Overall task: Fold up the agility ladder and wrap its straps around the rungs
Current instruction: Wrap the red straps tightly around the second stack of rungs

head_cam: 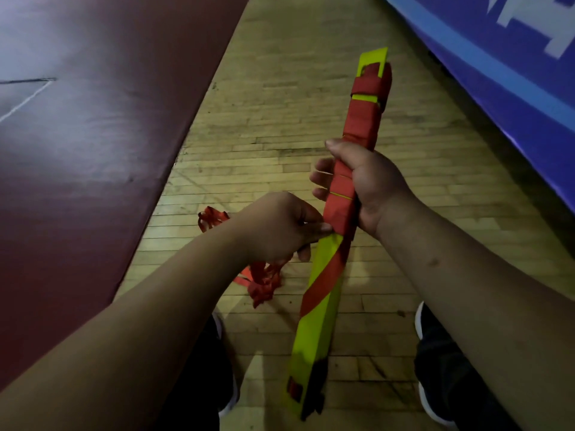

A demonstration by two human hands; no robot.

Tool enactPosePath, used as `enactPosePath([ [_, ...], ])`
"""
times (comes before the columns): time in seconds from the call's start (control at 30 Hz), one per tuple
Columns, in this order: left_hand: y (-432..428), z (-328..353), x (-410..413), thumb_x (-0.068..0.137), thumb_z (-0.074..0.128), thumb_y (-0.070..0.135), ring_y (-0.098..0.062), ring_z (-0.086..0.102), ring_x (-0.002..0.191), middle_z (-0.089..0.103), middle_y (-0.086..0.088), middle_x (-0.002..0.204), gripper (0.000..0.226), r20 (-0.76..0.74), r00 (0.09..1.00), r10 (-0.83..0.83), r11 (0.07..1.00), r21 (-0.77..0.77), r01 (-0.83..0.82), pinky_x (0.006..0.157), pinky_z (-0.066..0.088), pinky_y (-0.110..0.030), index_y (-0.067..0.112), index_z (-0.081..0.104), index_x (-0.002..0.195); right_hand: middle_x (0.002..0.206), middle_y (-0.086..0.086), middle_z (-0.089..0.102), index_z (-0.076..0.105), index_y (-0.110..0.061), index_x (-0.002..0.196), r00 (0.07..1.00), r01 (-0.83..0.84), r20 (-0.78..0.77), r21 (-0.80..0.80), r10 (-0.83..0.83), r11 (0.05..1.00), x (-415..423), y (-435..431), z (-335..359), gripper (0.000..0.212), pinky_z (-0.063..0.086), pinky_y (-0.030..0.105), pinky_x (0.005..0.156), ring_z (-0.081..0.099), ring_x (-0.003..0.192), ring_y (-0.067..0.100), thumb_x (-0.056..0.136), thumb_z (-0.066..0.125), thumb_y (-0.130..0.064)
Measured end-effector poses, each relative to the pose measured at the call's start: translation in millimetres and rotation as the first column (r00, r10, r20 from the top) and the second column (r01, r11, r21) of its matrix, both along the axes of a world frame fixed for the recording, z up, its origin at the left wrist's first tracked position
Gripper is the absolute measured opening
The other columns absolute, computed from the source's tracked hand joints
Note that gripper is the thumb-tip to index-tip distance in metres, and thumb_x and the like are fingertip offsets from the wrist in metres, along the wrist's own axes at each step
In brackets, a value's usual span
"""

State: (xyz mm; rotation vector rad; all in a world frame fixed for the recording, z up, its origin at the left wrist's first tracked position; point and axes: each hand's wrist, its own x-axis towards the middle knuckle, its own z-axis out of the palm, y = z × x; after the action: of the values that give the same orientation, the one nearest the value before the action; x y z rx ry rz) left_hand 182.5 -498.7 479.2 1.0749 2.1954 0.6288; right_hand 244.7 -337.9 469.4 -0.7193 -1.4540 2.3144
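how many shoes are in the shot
2: the left shoe at bottom centre, left of the yellow bundle's lower end, and the right shoe at lower right. Each is partly hidden.

Seen from a single wide-angle camera worn on the head, tilted forward and steeply down onto the pale wooden plank floor (280,119). Close in on the left hand (277,228) and right hand (367,185) at mid-frame, dark white-soled shoes (435,362) at the bottom edge.

hands (280,227) (370,181): 2 | rung bundle (317,321): 1 | strap tangle (264,283): 1 | shoes (225,377) (435,368): 2 | maroon mat (93,150): 1 | blue banner (513,73): 1
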Motion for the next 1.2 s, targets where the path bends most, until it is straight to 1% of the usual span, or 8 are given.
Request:
enactPosePath([
  [0.1, 2, -5, 3, 0.11, 0.059, 0.046, -0.01, 0.07, 0.052, 0.079, 0.008, 0.072, 0.025, -0.048, 0.999, -0.001, 0.998, -0.058, -0.001, 0.059, 0.057, -0.024, 0.031, 0.078, 0.104, 0.094, 0.01, 0.081, 0.07, -0.016, 0.114, 0.993, 0.097, 0.052, 0.135, -0.104, 0.986, -3, -4, -8, 0.017, 0.066, 0.042, 0.073, 0.083, 0.085, 0.027, 0.101, 0.075, -0.026],
  [0.2, 4, -10, 9, 0.107, 0.061, 0.044, -0.01, 0.075, 0.059, 0.079, 0.009, 0.072, 0.032, -0.069, 0.998, 0.006, 0.995, -0.097, -0.013, 0.062, 0.062, -0.031, 0.019, 0.08, 0.101, 0.09, 0.006, 0.08, 0.071, -0.019, 0.111, 0.978, 0.174, 0.078, 0.209, -0.194, 0.962, -6, -9, -18, 0.015, 0.067, 0.042, 0.073, 0.083, 0.082, 0.024, 0.101, 0.075, -0.029],
  [0.37, 10, -14, 23, 0.094, 0.066, 0.061, -0.015, 0.068, 0.07, 0.071, 0.002, 0.074, 0.042, -0.257, 0.964, 0.064, 0.987, -0.128, -0.1, 0.057, 0.05, -0.031, 0.022, 0.073, 0.082, 0.087, 0.002, 0.08, 0.071, -0.021, 0.111, 0.955, 0.254, 0.096, 0.223, -0.281, 0.941, -9, -12, -23, 0.019, 0.065, 0.037, 0.069, 0.082, 0.079, 0.019, 0.101, 0.076, -0.036],
  [0.57, 9, -21, 28, 0.09, 0.073, 0.064, -0.012, 0.064, 0.073, 0.066, 0.006, 0.078, 0.039, -0.281, 0.954, 0.101, 0.987, -0.088, -0.131, 0.06, 0.046, -0.029, 0.027, 0.065, 0.081, 0.085, 0.003, 0.078, 0.073, -0.016, 0.112, 0.952, 0.263, 0.097, 0.223, -0.29, 0.939, -8, -12, -15, 0.032, 0.066, 0.038, 0.07, 0.08, 0.073, 0.016, 0.099, 0.078, -0.044],
  [0.83, 8, -15, 13, 0.084, 0.089, 0.049, -0.016, 0.071, 0.071, 0.077, 0.002, 0.077, 0.028, -0.061, 0.981, 0.187, 0.982, 0.035, -0.185, 0.059, 0.053, -0.03, 0.022, 0.082, 0.087, 0.084, -0.001, 0.076, 0.075, -0.019, 0.114, 0.98, 0.177, 0.079, 0.091, -0.185, 0.98, 2, -6, -4, 0.042, 0.066, 0.042, 0.077, 0.076, 0.077, 0.014, 0.091, 0.083, -0.053],
  [1.0, -1, 1, 4, 0.082, 0.093, 0.03, -0.016, 0.066, 0.073, 0.079, -0.014, 0.085, 0.021, 0.265, 0.953, 0.144, 0.959, 0.199, -0.2, 0.072, 0.049, -0.032, 0.011, 0.086, 0.089, 0.088, 0.0, 0.073, 0.071, -0.016, 0.112, 0.999, 0.019, -0.037, -0.025, -0.02, 1.0, 8, 5, 9, 0.041, 0.061, 0.044, 0.079, 0.071, 0.076, 0.017, 0.095, 0.074, -0.053],
  [1.1, -6, 4, 1, 0.084, 0.091, 0.03, -0.029, 0.048, 0.062, 0.066, -0.024, 0.077, 0.025, 0.427, 0.904, 0.03, 0.966, 0.219, -0.135, 0.058, 0.038, -0.033, 0.009, 0.085, 0.097, 0.099, 0.002, 0.074, 0.069, -0.014, 0.123, 0.977, -0.108, -0.202, -0.208, 0.065, 0.972, 16, 11, 17, 0.05, 0.057, 0.043, 0.087, 0.066, 0.076, 0.015, 0.099, 0.064, -0.058],
  [1.2, -7, 0, 1, 0.084, 0.085, 0.033, -0.012, 0.036, 0.044, 0.052, 0.0, 0.06, 0.014, 0.553, 0.824, -0.124, 0.959, 0.279, -0.042, 0.042, 0.025, -0.023, 0.02, 0.084, 0.089, 0.109, -0.002, 0.073, 0.063, -0.016, 0.134, 0.913, -0.311, -0.366, -0.339, 0.18, 0.888, 22, 15, 16, 0.061, 0.055, 0.039, 0.09, 0.065, 0.08, 0.011, 0.1, 0.056, -0.066],
])
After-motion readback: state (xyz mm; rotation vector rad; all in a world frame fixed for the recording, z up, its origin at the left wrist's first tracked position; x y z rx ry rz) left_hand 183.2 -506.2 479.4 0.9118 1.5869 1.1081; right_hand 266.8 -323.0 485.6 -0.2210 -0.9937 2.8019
